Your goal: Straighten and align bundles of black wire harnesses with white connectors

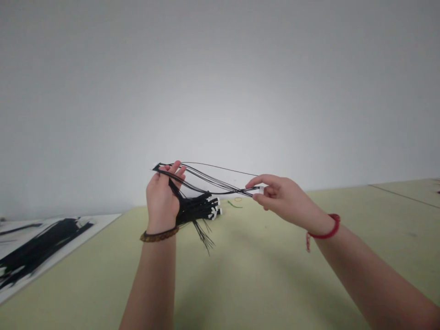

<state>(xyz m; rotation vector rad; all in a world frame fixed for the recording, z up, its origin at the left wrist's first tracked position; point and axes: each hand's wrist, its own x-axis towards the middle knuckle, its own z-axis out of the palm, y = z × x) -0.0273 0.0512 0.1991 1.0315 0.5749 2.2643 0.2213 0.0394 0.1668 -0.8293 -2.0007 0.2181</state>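
Your left forearm [151, 288], cropped at bottom edge; your right forearm [374, 275], at lower-right corner. White connector [261, 189], partly hidden by your right hand [283, 197]. Black wire bundle [194, 208] beside your left hand [161, 201], wires too blurred to count. Dark pile [44, 243], blurred, cut by left edge. Green scrap [234, 205], too small to identify.

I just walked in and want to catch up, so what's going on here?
A person's two bare hands hold a set of thin black wires stretched between them. The right hand pinches a white connector at one end, while the wires run across the fingers of the left hand. Behind the left hand, a bundle of black wires with white ends lies over the pale green table.
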